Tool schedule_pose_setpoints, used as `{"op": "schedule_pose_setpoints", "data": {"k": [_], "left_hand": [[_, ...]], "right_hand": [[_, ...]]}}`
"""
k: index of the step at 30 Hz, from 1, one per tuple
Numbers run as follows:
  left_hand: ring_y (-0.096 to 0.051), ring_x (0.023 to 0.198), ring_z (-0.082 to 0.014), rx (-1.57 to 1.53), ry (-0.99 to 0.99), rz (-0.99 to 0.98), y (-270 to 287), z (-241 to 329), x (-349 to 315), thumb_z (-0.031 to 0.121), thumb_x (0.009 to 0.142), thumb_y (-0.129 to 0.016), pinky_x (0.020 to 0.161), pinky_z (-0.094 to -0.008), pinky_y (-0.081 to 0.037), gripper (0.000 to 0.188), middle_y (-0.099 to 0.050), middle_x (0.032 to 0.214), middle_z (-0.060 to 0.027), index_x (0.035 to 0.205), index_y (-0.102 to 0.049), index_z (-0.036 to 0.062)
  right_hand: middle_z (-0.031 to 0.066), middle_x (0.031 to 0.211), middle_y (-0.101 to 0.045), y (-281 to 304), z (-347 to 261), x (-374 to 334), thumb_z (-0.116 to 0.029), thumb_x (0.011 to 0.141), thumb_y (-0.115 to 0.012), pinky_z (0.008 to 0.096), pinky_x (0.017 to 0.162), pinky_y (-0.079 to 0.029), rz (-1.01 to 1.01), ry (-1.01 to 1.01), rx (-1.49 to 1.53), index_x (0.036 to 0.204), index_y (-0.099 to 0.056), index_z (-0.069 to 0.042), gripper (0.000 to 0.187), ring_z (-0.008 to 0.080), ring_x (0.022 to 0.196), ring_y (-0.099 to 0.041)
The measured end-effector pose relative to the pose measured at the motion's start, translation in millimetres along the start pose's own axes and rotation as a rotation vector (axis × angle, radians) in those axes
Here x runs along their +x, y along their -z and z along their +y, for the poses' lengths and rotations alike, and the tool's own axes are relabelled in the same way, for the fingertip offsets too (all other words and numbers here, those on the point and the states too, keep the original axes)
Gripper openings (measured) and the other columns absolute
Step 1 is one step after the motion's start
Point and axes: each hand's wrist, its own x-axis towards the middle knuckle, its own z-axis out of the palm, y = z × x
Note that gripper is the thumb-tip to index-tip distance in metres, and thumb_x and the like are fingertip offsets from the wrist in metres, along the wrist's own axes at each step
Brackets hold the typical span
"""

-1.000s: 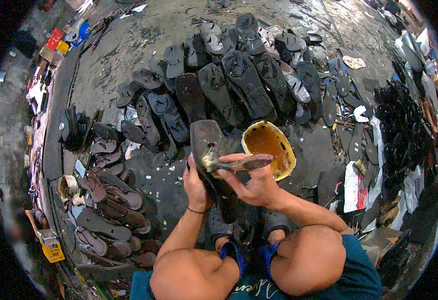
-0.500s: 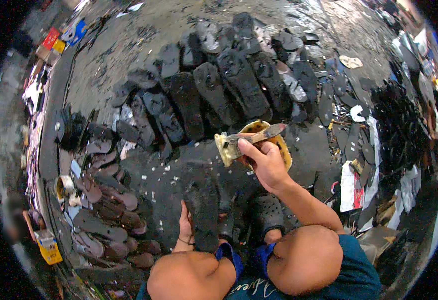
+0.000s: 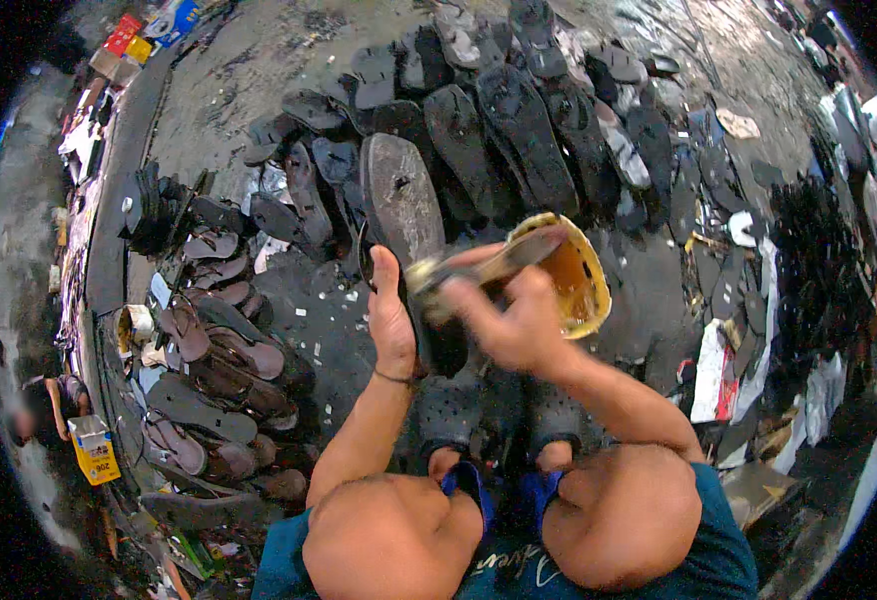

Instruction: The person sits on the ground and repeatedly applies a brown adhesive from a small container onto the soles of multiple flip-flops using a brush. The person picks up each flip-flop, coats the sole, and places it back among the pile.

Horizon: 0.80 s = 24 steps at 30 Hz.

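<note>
My left hand (image 3: 394, 325) is closed on a long dark shoe sole (image 3: 402, 195), held tilted with its worn grey face up and its far end over the rows behind. In my right hand (image 3: 524, 325) is a flat brush with a wooden handle (image 3: 524, 252). Motion blurs its pale, yellowish bristle end (image 3: 426, 285), which is at the sole's right edge; whether it touches cannot be told. Beyond the right hand stands a yellow-rimmed pot (image 3: 597, 265) holding amber, glue-like liquid, partly hidden by the brush and hand.
Several dark soles (image 3: 524, 135) lie in rows ahead. Brown sandals (image 3: 244, 350) are piled at the left, beside a small pale tin (image 3: 137, 325). Scraps and a white-and-red packet (image 3: 711, 370) lie at the right. A person (image 3: 54, 405) is at the far left, near a yellow box (image 3: 94, 450).
My left hand has raised the sole forward from near my knees. The right hand has swung the brush left and down, from over the pot to the sole. The view has shifted slightly.
</note>
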Motion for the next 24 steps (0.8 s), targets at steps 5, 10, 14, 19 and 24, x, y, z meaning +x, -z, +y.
{"op": "schedule_pose_setpoints", "data": {"k": [5, 10, 14, 19, 24], "left_hand": [[-0.069, 0.099, -0.0242, 0.026, -0.181, 0.054, -48.8, -11.8, 3.7, 0.075, 0.095, -0.043, 0.088, -0.0385, -0.056, 0.083, -0.07, 0.116, -0.0127, 0.128, -0.061, 0.0004], [-0.069, 0.095, -0.0328, 0.231, -0.293, 0.167, -43.6, 7.5, 7.3, 0.077, 0.091, -0.047, 0.083, -0.0491, -0.058, 0.083, -0.068, 0.116, -0.0176, 0.129, -0.059, 0.0033], [-0.068, 0.099, -0.0335, -0.056, -0.128, 0.109, -86.9, 20.1, -23.7, 0.08, 0.089, -0.046, 0.086, -0.0492, -0.057, 0.087, -0.069, 0.114, -0.015, 0.129, -0.06, 0.0037], [-0.067, 0.102, -0.0276, 0.125, -0.239, 0.214, -54.7, -0.5, -12.4, 0.078, 0.087, -0.053, 0.089, -0.0436, -0.057, 0.087, -0.068, 0.115, -0.0159, 0.131, -0.058, 0.0031], [-0.068, 0.105, -0.0273, 0.108, -0.179, 0.056, -46.1, 10.7, -3.2, 0.065, 0.099, -0.047, 0.093, -0.0437, -0.056, 0.07, -0.068, 0.122, -0.0138, 0.126, -0.064, 0.0035]], "right_hand": [[0.0107, 0.094, -0.074, 17.9, -16.2, 27.6, -0.014, 0.091, -0.073, 0.0352, 0.088, -0.053, 0.211, -0.25, 0.181, 0.109, -0.069, 0.001, 0.024, 0.0176, 0.097, -0.068], [0.0128, 0.096, -0.073, 7.6, -11.2, -8.7, -0.014, 0.091, -0.071, 0.0352, 0.081, -0.055, 0.049, -0.03, -0.087, 0.103, -0.071, -0.001, 0.018, 0.021, 0.091, -0.07], [0.0072, 0.089, -0.073, 22.5, 28.6, 13.2, -0.016, 0.093, -0.071, 0.0306, 0.068, -0.055, 0.194, -0.123, -0.084, 0.107, -0.069, 0.0, 0.022, 0.0136, 0.078, -0.07], [0.0121, 0.086, -0.075, -8.3, -42.6, -12.8, -0.027, 0.089, -0.076, 0.0362, 0.073, -0.056, -0.249, -0.245, 0.021, 0.104, -0.071, -0.001, 0.031, 0.0234, 0.078, -0.071], [0.0044, 0.084, -0.072, 24.2, 29.9, -48.5, -0.037, 0.089, -0.077, 0.0349, 0.073, -0.054, -0.365, -0.724, -0.144, 0.102, -0.073, -0.002, 0.038, 0.0133, 0.081, -0.064]]}}
